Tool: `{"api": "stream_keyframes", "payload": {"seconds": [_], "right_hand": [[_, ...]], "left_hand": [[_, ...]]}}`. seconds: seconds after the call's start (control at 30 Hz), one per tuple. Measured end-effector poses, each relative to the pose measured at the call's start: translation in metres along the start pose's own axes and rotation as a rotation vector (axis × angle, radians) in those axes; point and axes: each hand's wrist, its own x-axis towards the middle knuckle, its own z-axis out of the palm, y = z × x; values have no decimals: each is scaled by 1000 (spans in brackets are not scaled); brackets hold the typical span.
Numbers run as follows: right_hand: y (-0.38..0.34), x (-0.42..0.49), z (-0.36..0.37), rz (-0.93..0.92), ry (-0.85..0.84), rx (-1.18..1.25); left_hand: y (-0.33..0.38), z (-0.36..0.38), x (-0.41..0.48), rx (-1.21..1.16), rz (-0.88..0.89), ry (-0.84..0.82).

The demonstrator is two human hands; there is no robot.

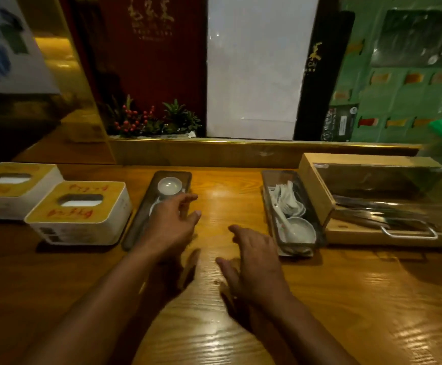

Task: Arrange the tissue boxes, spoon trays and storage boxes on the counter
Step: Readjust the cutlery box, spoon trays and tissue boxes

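The counter was amber wood with dark grain; both tissue boxes, near and far, were white with yellow tops, the near one marked in red; the spoon trays were dark; the spoons were white; the storage box, at right of frame, was pale wood.

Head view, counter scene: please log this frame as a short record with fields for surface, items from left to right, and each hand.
surface: wooden counter
far left: two tissue boxes, the rear one and the front one, close together
centre left: dark spoon tray holding white spoons
centre right: clear spoon tray full of white spoons
far right: wooden storage box with clear lid, beside the clear tray
left hand: open, over the dark tray, holding nothing
right hand: open, just left of the clear tray, holding nothing
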Motion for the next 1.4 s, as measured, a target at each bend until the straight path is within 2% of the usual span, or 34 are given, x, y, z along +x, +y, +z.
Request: {"api": "stream_keyframes", "payload": {"seconds": [0.1,0.2,0.37,0.47,0.6,0.87,1.07,1.4], "right_hand": [[-44,15,27,19,-126,26],[-84,28,49,73,-170,55],[-118,33,81,154,-121,-116],[-120,30,88,211,-46,-161],[-109,25,81,266,-49,-244],[-65,7,45,321,-13,-382],[-35,-2,22,339,-1,-427],[11,-3,7,340,2,-407]], "left_hand": [[-29,-36,3,183,62,44],[-56,-62,7,281,139,17],[-93,-73,14,272,195,-67],[-103,-65,18,175,131,-81],[-102,-52,15,-177,-74,-170],[-76,-13,13,-474,-143,-381],[-44,27,20,-603,-218,-462],[-23,67,28,-649,-223,-493]]}}
